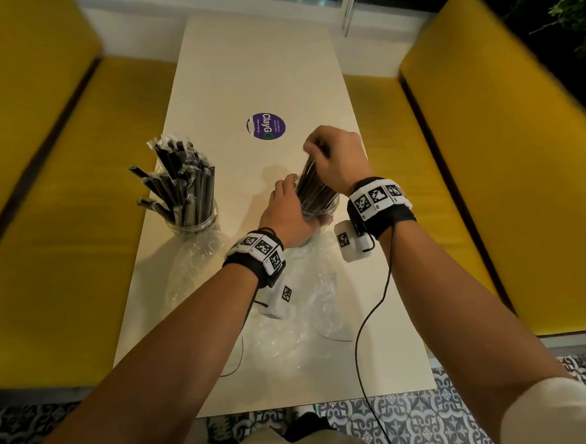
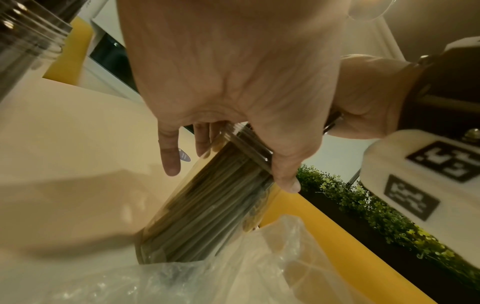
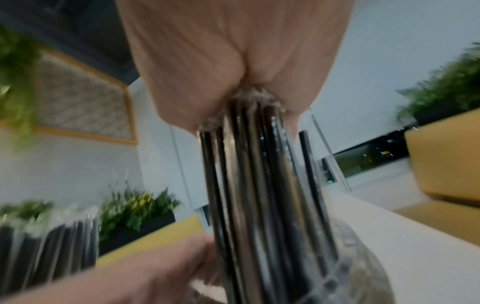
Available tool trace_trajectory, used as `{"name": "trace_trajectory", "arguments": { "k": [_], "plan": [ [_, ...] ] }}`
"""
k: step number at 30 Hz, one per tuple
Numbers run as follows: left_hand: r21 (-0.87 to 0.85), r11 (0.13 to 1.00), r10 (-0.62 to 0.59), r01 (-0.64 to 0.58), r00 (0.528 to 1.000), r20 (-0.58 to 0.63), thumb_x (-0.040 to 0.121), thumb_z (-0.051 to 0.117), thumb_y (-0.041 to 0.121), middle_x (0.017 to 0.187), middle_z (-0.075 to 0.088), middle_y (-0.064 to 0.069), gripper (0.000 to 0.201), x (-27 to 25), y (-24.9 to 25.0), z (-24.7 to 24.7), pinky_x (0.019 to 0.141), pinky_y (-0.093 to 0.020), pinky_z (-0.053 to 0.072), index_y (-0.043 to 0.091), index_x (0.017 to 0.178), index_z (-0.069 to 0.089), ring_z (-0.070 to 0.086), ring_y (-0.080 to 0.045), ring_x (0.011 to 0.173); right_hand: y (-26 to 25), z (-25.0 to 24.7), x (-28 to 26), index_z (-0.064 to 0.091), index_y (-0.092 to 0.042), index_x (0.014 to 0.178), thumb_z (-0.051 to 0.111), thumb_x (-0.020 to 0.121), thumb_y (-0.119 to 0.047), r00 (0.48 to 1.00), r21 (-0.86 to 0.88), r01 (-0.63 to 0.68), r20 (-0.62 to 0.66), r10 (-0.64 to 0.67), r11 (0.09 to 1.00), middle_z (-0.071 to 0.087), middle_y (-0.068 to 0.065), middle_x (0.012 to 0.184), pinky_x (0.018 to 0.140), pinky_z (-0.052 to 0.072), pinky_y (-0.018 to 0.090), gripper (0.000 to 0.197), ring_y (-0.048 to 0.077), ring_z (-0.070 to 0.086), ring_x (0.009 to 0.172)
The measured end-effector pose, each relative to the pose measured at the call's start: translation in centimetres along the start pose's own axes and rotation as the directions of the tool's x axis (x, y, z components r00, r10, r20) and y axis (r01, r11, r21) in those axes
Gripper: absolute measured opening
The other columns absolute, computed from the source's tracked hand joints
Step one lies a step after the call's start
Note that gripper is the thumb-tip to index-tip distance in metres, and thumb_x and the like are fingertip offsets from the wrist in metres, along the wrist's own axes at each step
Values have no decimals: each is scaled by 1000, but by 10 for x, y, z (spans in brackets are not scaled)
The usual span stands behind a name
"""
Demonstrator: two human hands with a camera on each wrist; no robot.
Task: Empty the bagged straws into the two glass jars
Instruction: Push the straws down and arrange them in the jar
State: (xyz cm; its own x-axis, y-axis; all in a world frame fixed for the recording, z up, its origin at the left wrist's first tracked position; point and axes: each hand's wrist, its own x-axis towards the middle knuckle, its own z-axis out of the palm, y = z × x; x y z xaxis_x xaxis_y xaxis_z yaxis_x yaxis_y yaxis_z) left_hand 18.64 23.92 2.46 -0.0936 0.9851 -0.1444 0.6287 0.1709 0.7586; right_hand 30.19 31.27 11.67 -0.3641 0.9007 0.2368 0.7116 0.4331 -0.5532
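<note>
1. Work surface: long cream rectangular table [image 1: 275, 68], flanked L and R by yellow upholstered bench seats [image 1: 507, 160]. A round purple sticker [image 1: 266, 126] lies on the tabletop, beyond the hands.

2. Far-left jar: clear glass jar [image 1: 192, 221] stands upright near the table's L edge, filled w/ black drinking straws in clear individual wrappers [image 1: 183, 184]. Straws fan out above the rim. Neither hand touches it.

3. Second jar: clear glass jar [image 2: 205, 207] sits approx. mid-table, just in front of the person, packed w/ a bundle of black wrapped straws [image 3: 259, 185]. In the L wrist view it appears tilted, though lens distortion makes true angle hard to tell.

4. Left hand [image 1: 286, 215]: wrapped around the second jar near its rim. Thumb [image 2: 285, 174] lies on one side of the glass, fingers [image 2: 168, 156] extend past the other side; the little finger is straight and off the glass.

5. Right hand [image 1: 335, 157]: above the second jar, fingers closed tight on the top ends of the straw bundle, w/ lower ends inside the jar.

6. Crumpled clear plastic bags [image 1: 291, 325] lie flat on the table between the jars and the near edge; one touches the second jar's base.

7. Both wrists carry black straps w/ white marker-tagged camera units [image 1: 349, 240]; black cables run off the near edge.
</note>
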Motion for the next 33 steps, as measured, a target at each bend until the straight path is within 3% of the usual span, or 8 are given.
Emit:
{"name": "trace_trajectory", "arguments": {
  "k": [2,5,9,16,20,22,26,33],
  "plan": [
    [-1,1000,0,0,1000,-11,76,89,56,155,37,-6,114,-1,-1,-1,120,-46,41,14,161,24,40,-27,147,1,0,-1,70,-13,97,48,103,-20,998,13,-68,14,68,998,69,0,89,80,50,37,24,22,61,83],
    [9,1000,-10,10,1000,-10,76,88,58,156,37,-6,117,-1,0,-1,120,-47,42,13,162,23,40,-26,147,-1,-1,-7,71,-19,101,34,102,-26,986,-272,4,162,42,962,73,2,115,99,40,48,39,27,60,110],
    [7,1000,0,0,1000,-12,75,88,58,152,40,-6,112,-1,-1,-1,117,-48,44,15,159,27,43,-26,143,-5,-14,-7,71,-25,121,22,99,-39,988,-166,-9,152,34,986,66,-2,139,103,31,47,55,26,52,126],
    [0,1000,4,-4,1000,-25,75,88,58,147,43,-5,107,-3,-1,-1,115,-49,46,17,156,31,46,-26,139,-3,-30,-19,60,-29,141,32,103,-53,999,8,-44,20,44,999,61,-2,147,114,31,50,53,24,47,137],
    [8,1000,-8,8,1000,-13,79,85,59,152,38,-6,116,-5,1,-1,118,-47,43,16,164,20,42,-27,145,5,-24,-28,50,-40,149,50,97,-61,990,-133,123,79,-113,983,46,-3,160,109,28,43,55,26,39,144],
    [26,1000,-11,11,1000,0,82,83,59,159,32,-7,123,-6,2,-1,121,-47,41,13,168,10,37,-29,150,11,-16,-31,53,-39,148,56,95,-60,972,-224,204,159,-171,953,43,-1,162,110,33,47,57,30,38,145],
    [26,999,-29,28,999,21,81,84,59,168,27,-8,128,-7,6,-4,122,-50,40,14,170,4,34,-30,155,16,-10,-31,61,-32,140,62,100,-38,985,-260,159,105,-136,952,51,-1,157,110,41,54,41,31,44,140],
    [-59,996,-57,60,997,54,76,87,61,179,2,-7,145,-12,15,-13,132,-45,25,11,169,-11,11,-27,165,8,-13,-34,61,-38,140,57,96,-57,993,-133,105,60,-97,986,45,-5,161,113,29,47,48,31,38,146]
  ]
}}
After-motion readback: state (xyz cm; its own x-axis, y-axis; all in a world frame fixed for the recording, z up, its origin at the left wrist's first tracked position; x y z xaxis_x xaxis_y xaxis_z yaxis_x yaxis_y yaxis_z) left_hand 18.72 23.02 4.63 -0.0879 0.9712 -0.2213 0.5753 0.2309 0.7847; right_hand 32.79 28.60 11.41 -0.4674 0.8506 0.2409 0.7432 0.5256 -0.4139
